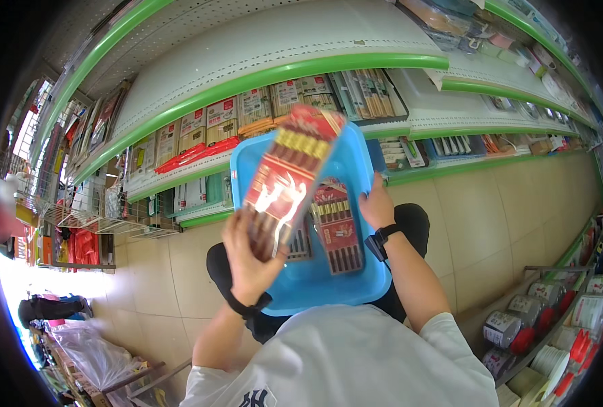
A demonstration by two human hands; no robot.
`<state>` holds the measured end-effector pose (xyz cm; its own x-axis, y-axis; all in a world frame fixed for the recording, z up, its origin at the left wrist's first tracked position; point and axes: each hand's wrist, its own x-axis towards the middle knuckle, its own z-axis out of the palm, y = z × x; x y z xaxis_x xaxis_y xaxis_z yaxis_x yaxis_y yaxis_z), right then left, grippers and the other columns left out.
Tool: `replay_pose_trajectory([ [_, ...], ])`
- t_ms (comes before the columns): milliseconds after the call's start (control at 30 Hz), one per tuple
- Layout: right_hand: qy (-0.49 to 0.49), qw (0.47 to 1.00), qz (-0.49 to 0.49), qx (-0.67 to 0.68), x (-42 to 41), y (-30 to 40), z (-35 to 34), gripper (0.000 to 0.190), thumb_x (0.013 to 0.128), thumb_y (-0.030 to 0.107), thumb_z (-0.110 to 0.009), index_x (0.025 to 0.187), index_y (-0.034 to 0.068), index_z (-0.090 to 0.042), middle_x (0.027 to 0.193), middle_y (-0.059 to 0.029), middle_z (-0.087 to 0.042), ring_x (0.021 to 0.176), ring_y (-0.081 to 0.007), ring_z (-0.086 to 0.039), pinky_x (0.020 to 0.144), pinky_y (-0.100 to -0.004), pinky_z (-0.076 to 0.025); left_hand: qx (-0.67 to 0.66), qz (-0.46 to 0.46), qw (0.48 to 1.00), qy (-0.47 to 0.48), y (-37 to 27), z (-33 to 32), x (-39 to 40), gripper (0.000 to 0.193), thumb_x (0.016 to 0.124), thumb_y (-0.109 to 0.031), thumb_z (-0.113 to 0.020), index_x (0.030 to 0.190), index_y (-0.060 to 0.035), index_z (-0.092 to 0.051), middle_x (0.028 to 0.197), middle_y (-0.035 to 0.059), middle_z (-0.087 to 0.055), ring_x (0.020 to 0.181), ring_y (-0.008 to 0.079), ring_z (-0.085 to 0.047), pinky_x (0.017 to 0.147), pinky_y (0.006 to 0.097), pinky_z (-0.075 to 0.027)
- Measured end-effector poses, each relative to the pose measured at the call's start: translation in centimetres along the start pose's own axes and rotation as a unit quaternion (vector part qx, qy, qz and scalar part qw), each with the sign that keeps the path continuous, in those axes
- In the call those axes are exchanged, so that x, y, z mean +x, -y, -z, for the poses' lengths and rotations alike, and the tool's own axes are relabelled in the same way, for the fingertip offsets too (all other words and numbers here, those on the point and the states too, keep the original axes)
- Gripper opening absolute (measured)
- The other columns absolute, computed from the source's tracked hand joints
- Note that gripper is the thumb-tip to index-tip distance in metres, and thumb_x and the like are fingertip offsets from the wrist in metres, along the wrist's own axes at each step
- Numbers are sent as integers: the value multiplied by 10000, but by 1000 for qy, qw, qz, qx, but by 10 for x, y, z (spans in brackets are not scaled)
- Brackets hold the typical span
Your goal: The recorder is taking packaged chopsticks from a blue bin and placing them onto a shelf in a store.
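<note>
My left hand [253,254] grips the lower end of a clear-wrapped pack of dark chopsticks [289,183] with a red card and gold bands. The pack is tilted above a blue plastic basin [327,295] and looks blurred. My right hand [378,203] holds the basin's right rim. Inside the basin lies a second red chopstick pack [338,229]. Beside it a grey-and-dark pack [299,244] is partly hidden by the raised one. The basin rests over my lap, between my knees.
Ahead stand white shelves with green edges [281,76], holding several packs of chopsticks [222,119]. A wire basket rack [93,216] is at left. Goods on a rack [525,315] stand at lower right. A person's legs [52,309] show far left on the tiled floor [149,285].
</note>
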<state>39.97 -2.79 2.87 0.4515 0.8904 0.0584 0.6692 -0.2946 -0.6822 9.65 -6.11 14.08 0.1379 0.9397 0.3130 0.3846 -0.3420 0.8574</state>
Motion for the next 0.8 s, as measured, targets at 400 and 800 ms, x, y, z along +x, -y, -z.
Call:
replay_pose_trajectory([
  [400,12,1000,-18,3,0,5,2,653,858,128,-586,1450,1,-341,1087,-333,-635,939,-493,-641,809,-559,-516,286,105,942,139,89,-95,-42,782,699,-380,-837,1332,-21,-549,1356,272,-474,1232,448,-455,1051,532,-388],
  [800,19,998,-1,-63,1,-16,-13,675,883,144,-581,1482,-45,-333,1362,-337,-524,1173,-483,-576,987,-502,-483,174,4,977,124,75,-32,23,452,839,-235,-749,1199,9,-626,1303,240,-560,1228,417,-514,1038,489,-442],
])
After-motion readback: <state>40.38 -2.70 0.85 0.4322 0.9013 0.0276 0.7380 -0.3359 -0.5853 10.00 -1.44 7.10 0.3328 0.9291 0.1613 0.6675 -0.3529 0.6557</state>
